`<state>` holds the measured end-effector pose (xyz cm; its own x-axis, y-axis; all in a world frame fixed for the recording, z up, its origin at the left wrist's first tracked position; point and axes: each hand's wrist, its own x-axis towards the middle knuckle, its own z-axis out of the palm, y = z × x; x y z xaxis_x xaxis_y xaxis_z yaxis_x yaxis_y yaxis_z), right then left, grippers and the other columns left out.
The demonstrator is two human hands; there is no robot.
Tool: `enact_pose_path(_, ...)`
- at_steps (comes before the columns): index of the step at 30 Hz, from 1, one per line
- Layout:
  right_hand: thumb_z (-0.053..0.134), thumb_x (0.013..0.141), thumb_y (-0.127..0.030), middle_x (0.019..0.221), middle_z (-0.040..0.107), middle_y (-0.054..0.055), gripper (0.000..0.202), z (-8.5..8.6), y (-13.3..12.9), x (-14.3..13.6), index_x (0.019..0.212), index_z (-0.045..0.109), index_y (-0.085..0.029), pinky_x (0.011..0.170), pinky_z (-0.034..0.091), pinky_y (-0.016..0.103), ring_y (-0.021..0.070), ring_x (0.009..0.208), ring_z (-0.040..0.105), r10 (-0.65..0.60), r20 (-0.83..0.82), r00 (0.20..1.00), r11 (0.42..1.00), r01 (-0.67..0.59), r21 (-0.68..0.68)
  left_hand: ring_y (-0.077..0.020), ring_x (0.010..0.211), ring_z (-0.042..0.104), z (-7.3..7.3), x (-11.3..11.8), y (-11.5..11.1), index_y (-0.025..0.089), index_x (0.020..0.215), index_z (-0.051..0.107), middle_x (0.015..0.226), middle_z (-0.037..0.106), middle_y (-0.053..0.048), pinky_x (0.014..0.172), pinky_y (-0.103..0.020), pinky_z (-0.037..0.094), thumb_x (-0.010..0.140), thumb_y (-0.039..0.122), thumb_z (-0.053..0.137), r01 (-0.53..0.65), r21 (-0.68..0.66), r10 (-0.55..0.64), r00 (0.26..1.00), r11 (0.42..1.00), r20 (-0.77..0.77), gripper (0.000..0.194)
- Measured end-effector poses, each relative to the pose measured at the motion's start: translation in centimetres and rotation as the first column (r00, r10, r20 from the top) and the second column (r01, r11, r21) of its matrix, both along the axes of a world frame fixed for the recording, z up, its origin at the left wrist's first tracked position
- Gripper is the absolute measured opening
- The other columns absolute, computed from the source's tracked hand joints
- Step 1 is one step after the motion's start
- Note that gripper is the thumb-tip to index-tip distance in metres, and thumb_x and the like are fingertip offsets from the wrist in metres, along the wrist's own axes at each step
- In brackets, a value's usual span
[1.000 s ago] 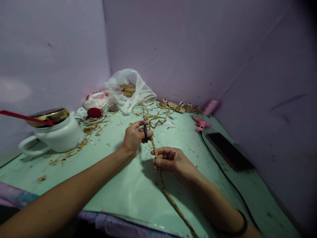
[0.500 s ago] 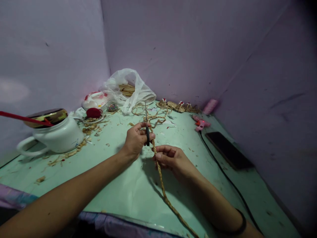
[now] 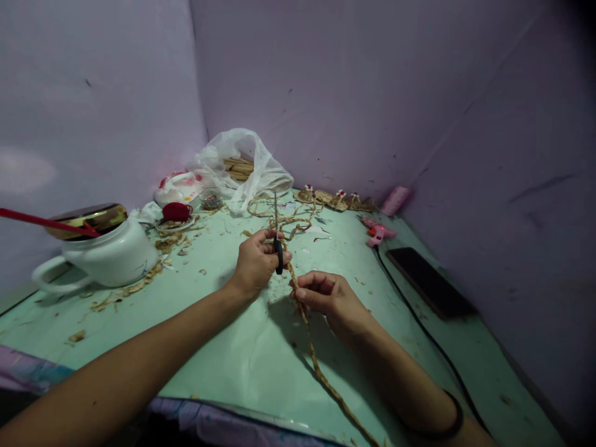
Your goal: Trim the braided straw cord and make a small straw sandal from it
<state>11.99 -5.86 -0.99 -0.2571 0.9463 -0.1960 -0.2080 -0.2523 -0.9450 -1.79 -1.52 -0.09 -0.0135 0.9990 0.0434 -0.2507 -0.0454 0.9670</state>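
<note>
My left hand [image 3: 257,261] is closed around a pair of scissors [image 3: 279,251] with a black handle, blades pointing away toward the wall. Between its fingers also runs a tan braided cord [image 3: 316,366]. Lower down, my right hand [image 3: 326,298] pinches the same cord between thumb and fingers. From there the cord trails toward me over the front edge of the table. Its far part lies in loose loops [image 3: 302,218] beyond my left hand. The scissors' finger loops are partly hidden by my fingers.
On the left stands a white mug [image 3: 112,254] with a red stick. A plastic bag [image 3: 251,161] holds tan strips at the back. Woven pieces [image 3: 338,200], a pink roll [image 3: 395,200], a pink glue gun [image 3: 378,233] with black cord and a phone [image 3: 431,282] lie right. Scraps litter the green tabletop [image 3: 223,360].
My right hand has shifted slightly right along with the cord. The scissors have tilted a little; my left hand has barely moved.
</note>
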Motion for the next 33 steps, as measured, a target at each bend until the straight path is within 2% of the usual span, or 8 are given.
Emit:
enact_pose_path(13,0.078,0.048,-0.024,0.054,0.062,-0.001,0.026,0.3,-0.1,0.0,0.066,0.064,-0.014,0.049,0.041,0.023,0.0091,0.046,0.054,0.01,0.001,1.0,0.999,-0.01,-0.041,-0.0084,0.042,0.049,-0.2,0.0,0.2,0.015,0.083,0.053,0.05,0.054,0.005,0.039,-0.018,0.035,0.044,0.019,0.073,-0.015,-0.028,0.015,1.0,0.999,0.0,0.044)
enact_pose_path(18,0.079,0.046,-0.025,0.055,0.063,-0.001,0.026,0.5,-0.2,-0.1,0.064,0.064,-0.014,0.05,0.041,0.024,0.0092,0.046,0.054,-0.049,-0.03,0.998,0.996,0.047,-0.08,-0.0109,0.041,0.049,-0.3,-0.9,0.3,0.015,0.084,0.052,0.049,0.053,0.004,0.041,-0.021,0.036,0.055,0.026,0.067,0.146,-0.035,-0.15,0.964,0.989,-0.219,0.035)
enact_pose_path(20,0.079,0.046,-0.024,0.057,0.064,0.0,0.027,0.8,-0.1,0.1,0.066,0.065,-0.014,0.052,0.043,0.024,0.0094,0.048,0.055,-0.118,-0.054,0.992,0.989,0.112,-0.092,-0.012,0.049,0.052,-0.1,-1.7,0.1,0.016,0.086,0.054,0.056,0.055,0.002,0.047,-0.022,0.038,0.06,0.027,0.064,0.234,0.11,-0.162,0.88,0.966,-0.447,0.03)
enact_pose_path(23,0.08,0.045,-0.022,0.058,0.064,0.0,0.026,1.6,0.2,0.7,0.066,0.066,-0.014,0.053,0.044,0.024,0.0093,0.051,0.056,-0.175,-0.091,0.98,0.983,0.169,-0.071,-0.0151,0.064,0.054,0.5,-3.1,-0.4,0.019,0.094,0.057,0.073,0.06,-0.002,0.059,-0.025,0.04,0.063,0.023,0.058,0.463,0.363,0.03,0.584,0.808,-0.811,0.031)
enact_pose_path(25,0.079,0.045,-0.02,0.059,0.064,0.0,0.025,1.9,0.3,1.2,0.066,0.066,-0.014,0.054,0.046,0.024,0.0091,0.052,0.056,-0.17,-0.118,0.978,0.985,0.167,-0.039,-0.0186,0.071,0.056,0.8,-3.8,-0.7,0.019,0.101,0.056,0.081,0.063,-0.004,0.064,-0.028,0.039,0.062,0.02,0.054,0.591,0.406,0.199,0.385,0.697,-0.901,0.039)
enact_pose_path(27,0.079,0.045,-0.017,0.062,0.066,0.0,0.026,2.1,0.4,1.5,0.068,0.066,-0.015,0.057,0.048,0.026,0.0097,0.054,0.057,-0.157,-0.143,0.977,0.987,0.158,-0.005,-0.0217,0.074,0.058,1.0,-4.1,-0.9,0.018,0.108,0.054,0.086,0.064,-0.007,0.065,-0.03,0.039,0.062,0.02,0.051,0.651,0.415,0.333,0.253,0.636,-0.908,0.047)
enact_pose_path(29,0.079,0.044,-0.014,0.067,0.067,0.0,0.029,2.1,0.4,1.7,0.07,0.067,-0.017,0.061,0.05,0.03,0.0109,0.056,0.058,-0.152,-0.157,0.976,0.987,0.157,0.024,-0.0231,0.073,0.058,1.1,-4.3,-1.0,0.017,0.111,0.053,0.089,0.065,-0.008,0.064,-0.032,0.04,0.063,0.023,0.049,0.672,0.43,0.435,0.175,0.602,-0.883,0.048)
enact_pose_path(33,0.079,0.044,-0.013,0.065,0.067,0.0,0.03,2.2,0.5,1.6,0.071,0.067,-0.016,0.061,0.052,0.031,0.011,0.056,0.058,-0.171,-0.136,0.976,0.979,0.183,0.085,-0.0233,0.068,0.059,1.4,-4.3,-1.1,0.015,0.112,0.054,0.086,0.066,-0.009,0.06,-0.033,0.04,0.065,0.024,0.048,0.665,0.491,0.573,0.115,0.562,-0.812,0.048)
